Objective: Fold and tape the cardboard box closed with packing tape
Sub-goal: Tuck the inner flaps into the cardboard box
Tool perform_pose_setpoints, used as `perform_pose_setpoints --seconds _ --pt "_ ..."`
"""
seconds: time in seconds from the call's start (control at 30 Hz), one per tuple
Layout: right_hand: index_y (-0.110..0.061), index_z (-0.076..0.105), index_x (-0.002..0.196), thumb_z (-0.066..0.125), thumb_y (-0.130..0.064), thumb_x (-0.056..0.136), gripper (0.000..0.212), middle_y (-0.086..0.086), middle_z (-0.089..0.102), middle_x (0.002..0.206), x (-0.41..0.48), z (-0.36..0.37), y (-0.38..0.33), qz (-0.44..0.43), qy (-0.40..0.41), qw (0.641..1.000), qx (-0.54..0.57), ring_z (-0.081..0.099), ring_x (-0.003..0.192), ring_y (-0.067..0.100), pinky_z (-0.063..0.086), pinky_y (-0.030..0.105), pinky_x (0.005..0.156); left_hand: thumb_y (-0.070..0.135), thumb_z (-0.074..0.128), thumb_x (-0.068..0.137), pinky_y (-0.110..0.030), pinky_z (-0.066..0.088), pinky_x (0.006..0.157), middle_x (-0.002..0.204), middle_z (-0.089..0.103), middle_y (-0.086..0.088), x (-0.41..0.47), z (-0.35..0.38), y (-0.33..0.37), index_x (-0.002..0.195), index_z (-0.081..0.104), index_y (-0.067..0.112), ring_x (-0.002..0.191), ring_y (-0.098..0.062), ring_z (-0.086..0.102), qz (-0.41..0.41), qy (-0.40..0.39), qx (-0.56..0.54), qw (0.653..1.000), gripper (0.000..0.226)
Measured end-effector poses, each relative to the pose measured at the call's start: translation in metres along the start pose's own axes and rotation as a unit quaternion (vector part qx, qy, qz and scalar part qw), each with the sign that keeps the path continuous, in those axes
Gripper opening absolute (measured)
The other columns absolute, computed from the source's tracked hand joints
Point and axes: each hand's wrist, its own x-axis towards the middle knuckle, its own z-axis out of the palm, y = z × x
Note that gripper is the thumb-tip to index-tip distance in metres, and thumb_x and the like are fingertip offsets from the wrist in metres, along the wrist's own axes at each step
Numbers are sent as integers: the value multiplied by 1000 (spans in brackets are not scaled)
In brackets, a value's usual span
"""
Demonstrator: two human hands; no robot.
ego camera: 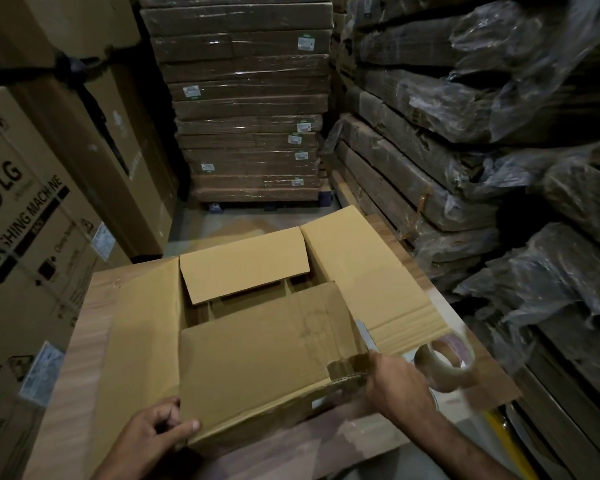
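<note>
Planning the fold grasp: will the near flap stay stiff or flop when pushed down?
Near flap likely stiff: it lies flat, no sag. Its right corner looks torn and crumpled where the right hand grips, so probably weak there. Probably light: the left hand pinches just its corner.

Two hands and their forearms show along the lower edge of the frame, both bare of any clothing. The left hand (153,434), lower left of centre, has a short, pale thumbnail. The right hand (395,382), lower right, runs into a bare forearm (a thin curved line at the wrist is too faint to name).
</note>
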Motion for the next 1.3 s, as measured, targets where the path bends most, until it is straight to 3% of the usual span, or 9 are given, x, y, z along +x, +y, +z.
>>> perform_pose_setpoints --seconds 0.23,0.43,0.53,0.67,0.83,1.0,1.07,1.17,1.3 --pt "-23 57 123 50 -21 86 38 11 67 112 39 -32 -15 -53 -40 998 -8 62 106 32 51 35 84 1 84 67 -10 32 68 77 68 -26 -2 0 4 47 52 10 79 -4 62 -1 2 16 1000 39" --pt "-22 58 122 56 -29 83 40 7 67 113 41 -38 -15 -47 -70 996 -3 63 105 28 52 35 85 8 88 66 -15 36 82 77 65 -30 -2 -1 3 49 54 12 87 -13 66 -12 -7 16 1000 38" --pt "-18 62 113 57 -25 80 34 5 70 103 32 -32 -10 -35 -78 996 21 66 96 24 56 36 83 7 87 66 -6 34 74 59 62 -13 -4 1 6 47 54 11 83 -9 64 -21 6 18 1000 38" --pt "-15 66 98 54 -16 81 21 3 71 93 17 -28 -2 -9 -88 996 31 67 87 21 55 31 75 9 87 68 -8 31 86 53 62 -7 -5 2 8 49 49 7 80 1 59 -50 20 35 998 42" --pt "-18 66 108 46 -11 78 36 3 71 103 4 -29 7 6 -92 995 33 66 86 21 55 29 67 16 88 67 -9 37 60 54 58 -10 -10 4 27 50 53 12 64 -13 55 -58 26 77 995 39" --pt "-19 67 117 49 -19 80 40 1 69 118 0 -35 16 25 -45 997 56 65 103 18 53 32 88 27 88 65 -25 45 67 52 62 1 -22 10 51 54 68 33 57 -12 60 -66 56 134 987 24" --pt "-23 67 116 50 -20 80 40 -3 71 113 0 -38 21 29 -31 998 56 66 98 16 54 28 81 33 89 62 -23 45 70 57 65 3 -24 12 59 66 74 40 63 -13 65 -61 86 179 978 17" --pt "-27 68 114 53 -22 79 38 -5 70 88 2 -42 30 42 -16 998 46 63 74 11 46 21 59 38 86 65 -23 46 80 64 68 7 -26 15 65 119 67 36 76 -7 65 -40 110 232 966 57" --pt "-27 70 106 55 -27 79 30 -5 72 77 10 -43 45 82 27 991 97 66 81 17 53 27 73 33 82 70 -20 45 86 70 68 12 -22 10 66 129 61 25 90 -9 68 -45 119 303 945 63"
